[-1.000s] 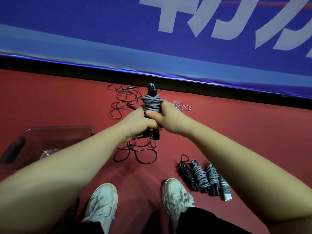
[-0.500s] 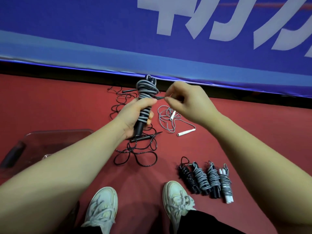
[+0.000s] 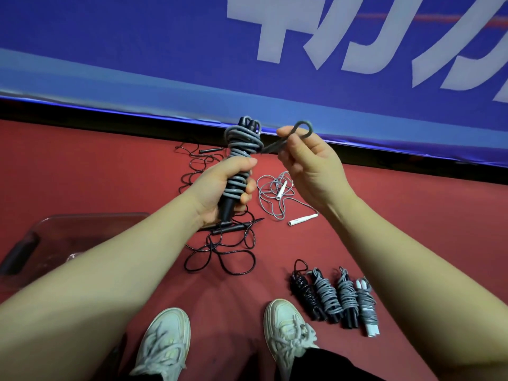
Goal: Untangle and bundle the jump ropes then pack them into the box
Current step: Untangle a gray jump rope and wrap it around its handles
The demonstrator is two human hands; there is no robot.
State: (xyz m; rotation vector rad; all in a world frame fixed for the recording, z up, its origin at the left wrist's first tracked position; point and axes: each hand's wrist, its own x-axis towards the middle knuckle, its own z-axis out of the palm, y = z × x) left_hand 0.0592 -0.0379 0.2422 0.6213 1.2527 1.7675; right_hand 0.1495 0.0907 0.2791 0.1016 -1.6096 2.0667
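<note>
**Grey bundle held upright, its loose end pinched out to the side**

A blue banner (image 3: 165, 50) with large white lettering fills the top of the view. Its lower edge meets a dark strip above the red floor (image 3: 406, 221).

At the left a clear box (image 3: 96, 215) sits on the floor, partly hidden behind the left forearm. It has a dark handle on its near-left side, and what it holds cannot be made out.

Two pale laced shoes (image 3: 165, 342) point forward at the bottom edge.

A loose black jump rope (image 3: 220, 253) sprawls in tangled loops in the middle of the floor, its thin black handles lying among the coils.

To the right of the shoes, four wound bundles (image 3: 335, 296) lie side by side in a row. The leftmost is black, the others are grey, and the rightmost shows white handle ends.

A loose grey jump rope (image 3: 275, 198) with white handles lies just right of the black tangle.

Above these, the left hand (image 3: 220, 191) grips the grey rope bundle (image 3: 243, 149) around its lower half, fingers and thumb curled tight. The bundle stands nearly upright, with black handles showing at top and bottom.

The right hand (image 3: 310, 163) is beside it and pinches the cord's end loop (image 3: 303, 129) between thumb and fingertips. The loop pokes up above the fingers, and a short taut stretch of cord runs from the pinch back to the bundle.
</note>
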